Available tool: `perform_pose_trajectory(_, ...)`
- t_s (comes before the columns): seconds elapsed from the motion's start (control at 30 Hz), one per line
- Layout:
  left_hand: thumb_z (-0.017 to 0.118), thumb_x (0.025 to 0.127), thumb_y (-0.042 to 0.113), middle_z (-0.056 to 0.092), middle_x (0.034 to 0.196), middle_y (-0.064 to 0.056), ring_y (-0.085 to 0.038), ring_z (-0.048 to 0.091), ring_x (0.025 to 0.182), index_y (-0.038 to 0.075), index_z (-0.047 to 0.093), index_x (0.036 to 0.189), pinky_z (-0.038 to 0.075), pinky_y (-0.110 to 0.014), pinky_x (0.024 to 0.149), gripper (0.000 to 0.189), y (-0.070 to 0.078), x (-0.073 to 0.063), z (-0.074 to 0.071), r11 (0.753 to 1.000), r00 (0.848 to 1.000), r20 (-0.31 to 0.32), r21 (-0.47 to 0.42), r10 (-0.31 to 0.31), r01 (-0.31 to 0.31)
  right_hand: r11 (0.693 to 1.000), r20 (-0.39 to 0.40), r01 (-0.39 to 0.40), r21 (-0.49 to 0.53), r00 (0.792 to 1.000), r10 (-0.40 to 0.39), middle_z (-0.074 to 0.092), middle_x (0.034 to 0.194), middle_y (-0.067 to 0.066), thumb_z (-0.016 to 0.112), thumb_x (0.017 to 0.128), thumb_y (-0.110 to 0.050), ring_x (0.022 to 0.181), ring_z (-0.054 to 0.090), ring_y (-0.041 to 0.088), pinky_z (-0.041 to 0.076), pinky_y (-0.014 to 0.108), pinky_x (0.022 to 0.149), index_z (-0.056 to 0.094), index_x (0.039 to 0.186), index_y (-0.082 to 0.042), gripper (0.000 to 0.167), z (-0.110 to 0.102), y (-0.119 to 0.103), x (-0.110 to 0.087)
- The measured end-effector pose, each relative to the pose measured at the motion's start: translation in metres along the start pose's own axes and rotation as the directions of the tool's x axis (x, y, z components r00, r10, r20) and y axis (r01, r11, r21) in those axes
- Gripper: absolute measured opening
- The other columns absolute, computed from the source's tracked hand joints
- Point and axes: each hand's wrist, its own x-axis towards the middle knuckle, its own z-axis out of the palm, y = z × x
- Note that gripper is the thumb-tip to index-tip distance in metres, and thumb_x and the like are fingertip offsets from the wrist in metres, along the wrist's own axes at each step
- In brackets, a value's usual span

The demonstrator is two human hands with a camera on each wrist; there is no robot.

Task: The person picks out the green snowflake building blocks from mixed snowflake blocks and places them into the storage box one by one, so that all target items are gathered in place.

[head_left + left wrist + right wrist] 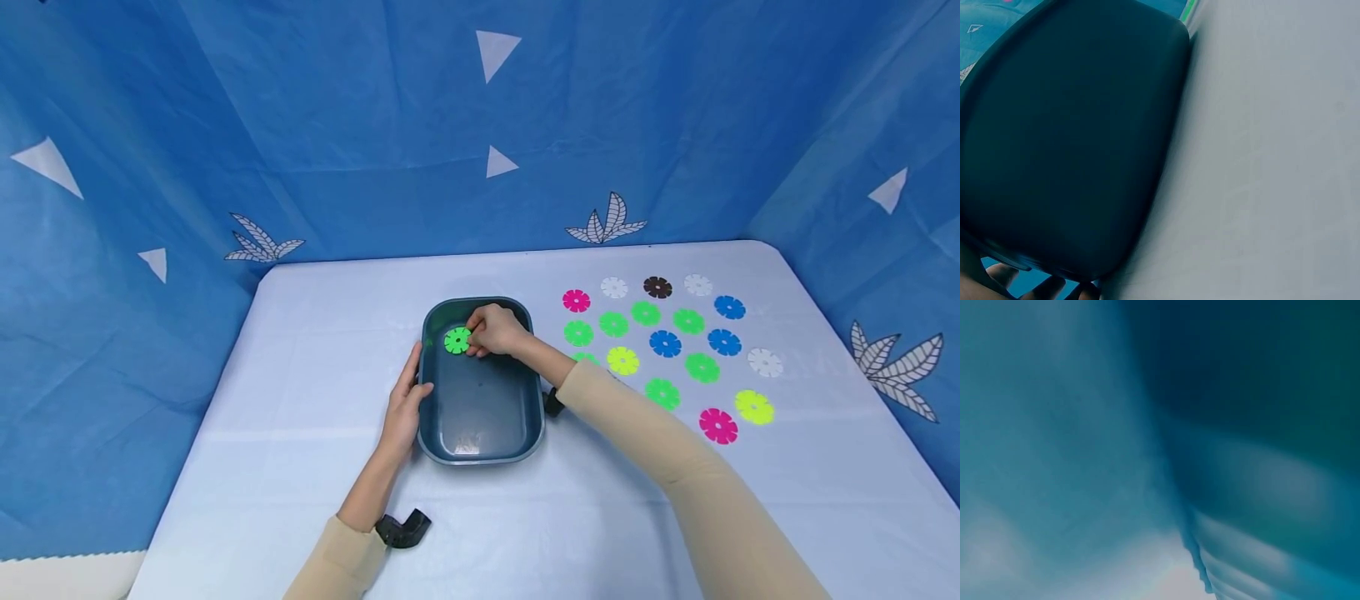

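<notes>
A dark blue-grey plastic tub point(480, 417) with rounded corners stands on the white table. My left hand point(403, 407) holds its left side, thumb at the rim and fingers along the outer wall. In the left wrist view, fingers point(1047, 289) show at the tub's lower edge point(1072, 156). Inside the tub's far end, my right hand point(495, 331) pinches the edge of a bright green notched plastic disc point(457, 340). The fingertips are partly hidden behind the hand. The right wrist view is blurred, showing mostly blue-green surfaces.
Several notched discs lie spread right of the tub, including a pink disc point(718, 426), a yellow disc point(753, 407), a blue disc point(724, 342), a brown disc point(657, 287) and a white disc point(765, 362). Blue curtain point(390, 125) surrounds the table point(300, 400).
</notes>
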Motion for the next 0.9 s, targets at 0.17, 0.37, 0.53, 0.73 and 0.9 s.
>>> perform_pose_trajectory(0.17, 0.037, 0.1, 0.006, 0.009, 0.166, 0.001, -0.022, 0.004, 0.153, 0.02, 0.018, 0.158, 0.008, -0.049, 0.124, 0.062, 0.001, 0.0, 0.0, 1.0, 1.0, -0.003, 0.0, 0.005, -0.005, 0.999, -0.005, 0.023, -0.026, 1.0, -0.024, 0.069, 0.092, 0.017, 0.06, 0.094, -0.003, 0.072, 0.072, 0.02, 0.06, 0.028, 0.065, 0.06, 0.122, 0.006, 0.029, -0.001, 0.0, -0.002)
perform_pose_trajectory(0.37, 0.037, 0.1, 0.006, 0.01, 0.166, 0.001, -0.023, 0.004, 0.153, 0.02, 0.018, 0.158, 0.007, -0.049, 0.124, 0.063, 0.001, 0.001, 0.001, 1.0, 1.0, -0.009, 0.001, 0.004, -0.004, 0.998, 0.05, 0.069, 0.0, 0.996, -0.069, 0.067, 0.098, 0.016, 0.058, 0.095, -0.004, 0.082, 0.073, 0.024, 0.061, 0.034, 0.073, 0.056, 0.128, 0.008, 0.034, -0.013, -0.008, -0.012)
perform_pose_trajectory(0.53, 0.038, 0.1, 0.006, 0.011, 0.166, 0.001, -0.022, 0.004, 0.153, 0.021, 0.019, 0.158, 0.007, -0.048, 0.124, 0.063, 0.001, 0.0, 0.001, 1.0, 1.0, -0.023, 0.015, -0.009, 0.01, 0.995, 0.104, 0.096, 0.001, 0.99, -0.096, 0.066, 0.102, 0.016, 0.06, 0.096, -0.009, 0.092, 0.071, 0.026, 0.06, 0.037, 0.076, 0.058, 0.129, 0.004, 0.036, -0.046, -0.027, -0.04)
perform_pose_trajectory(0.73, 0.038, 0.1, 0.007, 0.011, 0.165, 0.002, -0.022, 0.004, 0.153, 0.022, 0.02, 0.158, 0.006, -0.048, 0.124, 0.062, 0.001, 0.0, 0.001, 0.999, 0.999, -0.031, 0.031, -0.02, 0.021, 0.997, -0.041, 0.072, -0.029, 0.996, -0.073, 0.064, 0.108, 0.013, 0.064, 0.093, -0.013, 0.093, 0.069, 0.025, 0.056, 0.031, 0.069, 0.061, 0.127, -0.005, 0.035, -0.102, -0.026, -0.079)
perform_pose_trajectory(0.9, 0.038, 0.1, 0.007, 0.011, 0.165, 0.003, -0.021, 0.004, 0.153, 0.023, 0.02, 0.158, 0.007, -0.048, 0.124, 0.062, 0.0, -0.001, 0.002, 0.999, 0.999, -0.026, 0.029, -0.028, 0.029, 1.0, -0.112, 0.018, -0.002, 0.994, -0.019, 0.062, 0.114, 0.016, 0.066, 0.092, -0.016, 0.095, 0.067, 0.025, 0.055, 0.034, 0.074, 0.059, 0.13, -0.003, 0.041, -0.127, -0.001, -0.105)
